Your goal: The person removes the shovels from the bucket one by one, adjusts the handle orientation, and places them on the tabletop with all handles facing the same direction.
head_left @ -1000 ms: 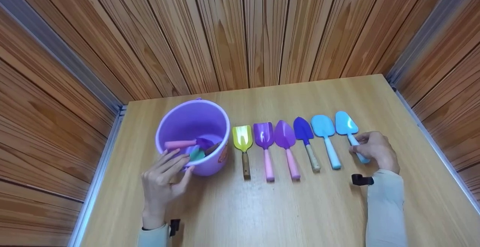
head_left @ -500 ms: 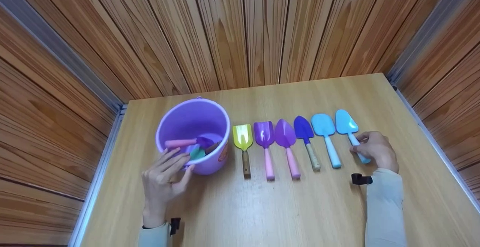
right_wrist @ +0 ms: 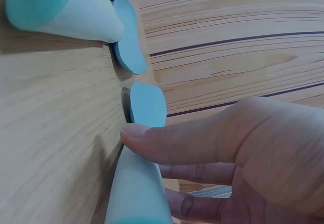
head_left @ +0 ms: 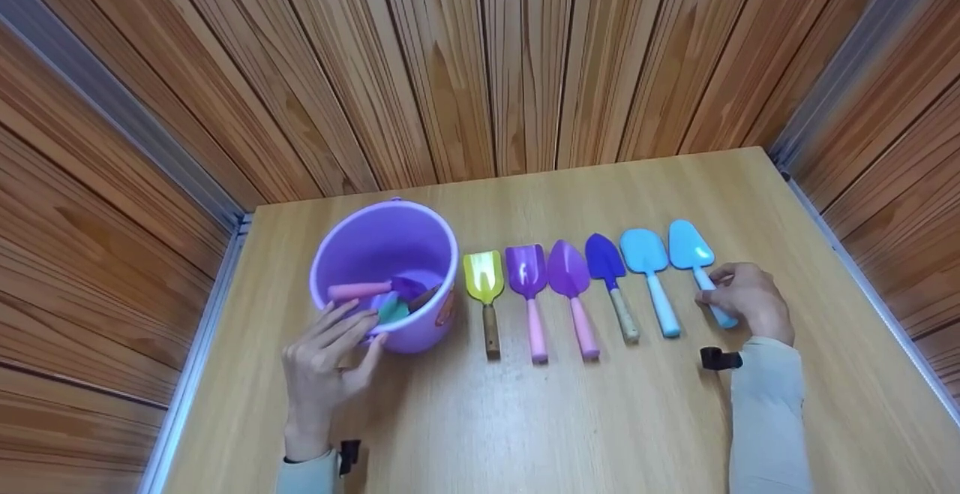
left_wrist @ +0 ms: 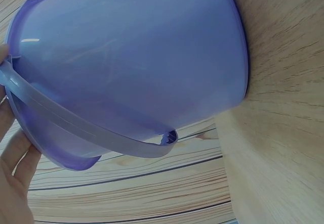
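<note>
In the head view my left hand (head_left: 326, 366) grips the near rim of a purple bucket (head_left: 420, 332), fingers over the edge and thumb outside. Its bail handle (left_wrist: 76, 120) hangs down the outer wall in the left wrist view. Inside lie a pink-handled trowel (head_left: 360, 290), a green piece (head_left: 394, 309) and other partly hidden tools. At the right end of a row, my right hand (head_left: 750, 302) pinches the handle of a light blue trowel (head_left: 690, 245), blade pointing away. In the right wrist view the thumb (right_wrist: 152, 140) lies across the top of that handle.
Between the hands lie a yellow shovel (head_left: 484, 275), a purple square shovel (head_left: 527, 269), a purple trowel (head_left: 570, 267), a dark blue trowel (head_left: 605, 257) and a rounded light blue shovel (head_left: 645, 251). Wood-panelled walls (head_left: 525, 66) enclose the table (head_left: 525, 419).
</note>
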Motion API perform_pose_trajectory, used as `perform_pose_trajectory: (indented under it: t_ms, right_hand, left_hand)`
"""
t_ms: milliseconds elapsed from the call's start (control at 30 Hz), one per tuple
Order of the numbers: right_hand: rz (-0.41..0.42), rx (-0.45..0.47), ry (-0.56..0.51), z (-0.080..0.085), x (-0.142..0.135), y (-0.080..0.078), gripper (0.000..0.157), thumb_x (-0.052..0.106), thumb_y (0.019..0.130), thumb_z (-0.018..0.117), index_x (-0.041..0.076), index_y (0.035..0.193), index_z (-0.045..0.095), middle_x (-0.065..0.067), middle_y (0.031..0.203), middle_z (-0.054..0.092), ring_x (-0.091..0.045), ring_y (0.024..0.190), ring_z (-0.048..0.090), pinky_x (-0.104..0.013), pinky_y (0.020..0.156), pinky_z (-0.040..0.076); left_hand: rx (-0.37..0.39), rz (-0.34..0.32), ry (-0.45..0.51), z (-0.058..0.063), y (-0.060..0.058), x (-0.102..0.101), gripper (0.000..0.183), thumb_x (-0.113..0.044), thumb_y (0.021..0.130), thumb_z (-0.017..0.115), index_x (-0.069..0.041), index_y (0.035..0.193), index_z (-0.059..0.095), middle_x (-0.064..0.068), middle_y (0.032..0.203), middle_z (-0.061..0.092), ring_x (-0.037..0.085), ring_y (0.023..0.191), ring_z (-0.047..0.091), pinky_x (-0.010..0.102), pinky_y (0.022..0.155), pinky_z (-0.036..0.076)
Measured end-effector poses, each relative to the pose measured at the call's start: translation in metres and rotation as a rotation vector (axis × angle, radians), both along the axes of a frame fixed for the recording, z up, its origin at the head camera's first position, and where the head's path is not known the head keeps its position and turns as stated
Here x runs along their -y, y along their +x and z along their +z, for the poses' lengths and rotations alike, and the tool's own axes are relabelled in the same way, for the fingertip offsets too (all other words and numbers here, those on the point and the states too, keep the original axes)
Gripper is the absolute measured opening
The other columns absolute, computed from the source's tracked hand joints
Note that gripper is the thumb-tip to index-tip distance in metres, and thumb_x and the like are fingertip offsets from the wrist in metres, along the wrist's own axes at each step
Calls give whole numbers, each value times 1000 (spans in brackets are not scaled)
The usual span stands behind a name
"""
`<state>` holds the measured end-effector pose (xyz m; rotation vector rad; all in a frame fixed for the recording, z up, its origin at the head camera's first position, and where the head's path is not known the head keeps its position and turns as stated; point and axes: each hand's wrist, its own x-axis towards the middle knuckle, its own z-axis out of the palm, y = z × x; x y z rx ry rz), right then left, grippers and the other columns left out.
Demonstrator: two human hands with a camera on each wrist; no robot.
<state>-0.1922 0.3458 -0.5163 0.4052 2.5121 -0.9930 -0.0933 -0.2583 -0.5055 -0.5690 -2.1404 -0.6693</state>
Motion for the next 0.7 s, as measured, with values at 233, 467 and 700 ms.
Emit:
perform_pose_trajectory:
  t_ms: [233,467,700]
  right_hand:
    - [-48,-47,16,-1,6,0,66,35,101,72,-2,151,50,-30,141,53,-40,113,52,-41,79,50]
    - [-19,-218,-10,8,35,-9,62,36,104,69,1,152,52,-27,141,57,-42,120,57,-48,89,53]
    - [167,-455,-104,43,106,-36,44,23,105,69,1,142,63,-24,134,67,-44,123,66,-56,101,59]
  left_hand:
    - [1,6,-8,1,1,1,31,-37,93,80,-15,114,85,2,108,84,30,106,81,29,117,50]
    - [-26,10,-23,2,1,2,32,-41,97,76,-13,111,86,3,106,84,30,104,81,30,116,51]
    - [-4,6,-11,1,0,1,32,-38,93,80,-13,113,85,3,108,84,30,107,80,30,118,48]
